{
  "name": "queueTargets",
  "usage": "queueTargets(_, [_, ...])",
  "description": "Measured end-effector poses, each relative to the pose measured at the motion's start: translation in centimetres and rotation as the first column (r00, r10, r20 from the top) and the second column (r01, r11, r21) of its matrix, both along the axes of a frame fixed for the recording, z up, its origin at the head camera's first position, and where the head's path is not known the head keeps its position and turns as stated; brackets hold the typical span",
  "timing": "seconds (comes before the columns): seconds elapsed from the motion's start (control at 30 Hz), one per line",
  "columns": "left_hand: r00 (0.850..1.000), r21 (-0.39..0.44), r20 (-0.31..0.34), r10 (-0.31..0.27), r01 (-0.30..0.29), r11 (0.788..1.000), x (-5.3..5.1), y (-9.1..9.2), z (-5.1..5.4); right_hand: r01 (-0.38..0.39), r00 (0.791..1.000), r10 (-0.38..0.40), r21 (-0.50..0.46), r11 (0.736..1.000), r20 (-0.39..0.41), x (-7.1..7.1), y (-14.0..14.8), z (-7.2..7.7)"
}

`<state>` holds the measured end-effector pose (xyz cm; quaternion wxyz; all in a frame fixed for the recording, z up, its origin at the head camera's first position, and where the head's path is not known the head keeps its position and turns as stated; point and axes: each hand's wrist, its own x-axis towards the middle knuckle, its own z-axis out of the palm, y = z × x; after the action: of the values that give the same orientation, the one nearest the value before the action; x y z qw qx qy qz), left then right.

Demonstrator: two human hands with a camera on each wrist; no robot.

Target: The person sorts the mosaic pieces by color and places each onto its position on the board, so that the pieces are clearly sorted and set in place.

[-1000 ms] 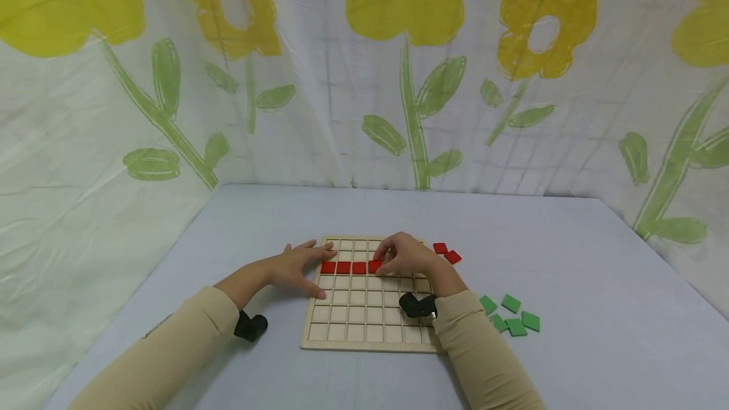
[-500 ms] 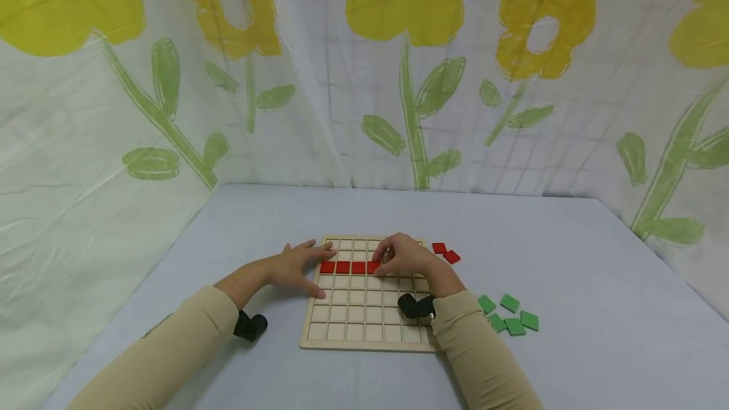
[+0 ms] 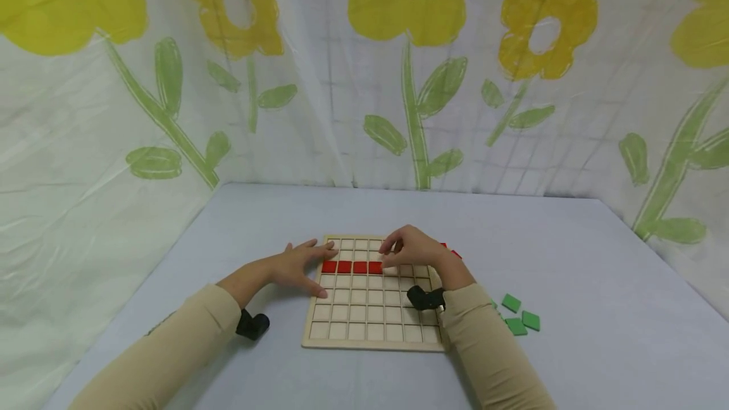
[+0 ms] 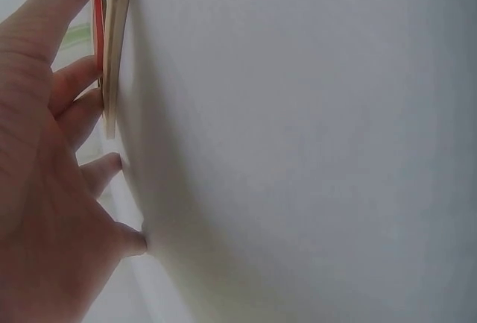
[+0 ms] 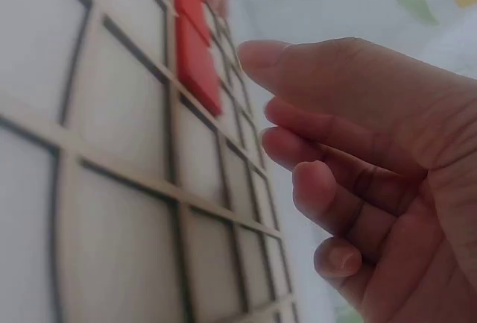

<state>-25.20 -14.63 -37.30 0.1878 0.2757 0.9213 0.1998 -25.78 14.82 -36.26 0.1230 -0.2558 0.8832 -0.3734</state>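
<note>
A square wooden grid board lies on the table, and a row of several red square tiles fills cells from its left side. My left hand rests with spread fingers on the board's left edge; the left wrist view shows the thumb and fingers of that hand along the board's rim. My right hand hovers just right of the last red tile. In the right wrist view, this hand holds nothing, its fingers loosely bent and apart from the end tile.
Right of the board, loose red tiles are partly hidden behind my right wrist. Several green tiles lie nearer, some covered by the right sleeve. A white curtain with painted flowers hangs behind the table.
My right hand has let go of the last red tile in the row and moved slightly up and right. The tile stays in its cell. My left hand has kept its place.
</note>
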Motion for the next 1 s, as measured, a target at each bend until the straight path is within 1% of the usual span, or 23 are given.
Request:
queueTargets(0.1, [1.000,-0.004,-0.004,-0.001,0.001,1.000,0.0,0.0,0.0,0.021,1.000,-0.021,-0.005,1.000,-0.011,0.0,1.0,0.4])
queueTargets(0.23, [1.000,-0.009,-0.008,-0.010,0.010,1.000,0.1,-0.1,0.1,0.051,0.999,-0.051,-0.013,0.999,0.000,0.3,2.5,0.8])
queueTargets(0.37, [1.000,-0.002,-0.008,-0.024,0.024,1.000,0.2,-0.1,0.2,0.074,0.997,-0.074,-0.001,0.997,0.001,0.6,3.9,1.1])
queueTargets(0.5, [1.000,-0.002,-0.010,-0.022,0.022,1.000,0.2,0.0,0.1,0.101,0.995,-0.100,0.018,0.995,-0.011,0.6,5.3,1.4])
queueTargets(0.6, [1.000,-0.004,-0.008,-0.012,0.012,1.000,0.2,0.0,0.1,0.147,0.989,-0.147,0.021,0.989,0.000,0.4,6.7,1.1])
queueTargets(0.73, [1.000,0.002,-0.004,-0.014,0.014,1.000,0.2,0.0,0.1,0.218,0.975,-0.219,0.019,0.976,0.046,0.4,8.6,0.6])
queueTargets(0.87, [1.000,-0.007,-0.004,-0.019,0.019,1.000,0.3,0.0,0.2,0.230,0.970,-0.230,-0.001,0.973,0.080,0.5,10.2,0.1])
queueTargets(1.0, [1.000,-0.007,-0.013,-0.028,0.028,1.000,0.2,0.0,0.3,0.242,0.967,-0.240,-0.016,0.970,0.089,0.6,11.3,-0.4])
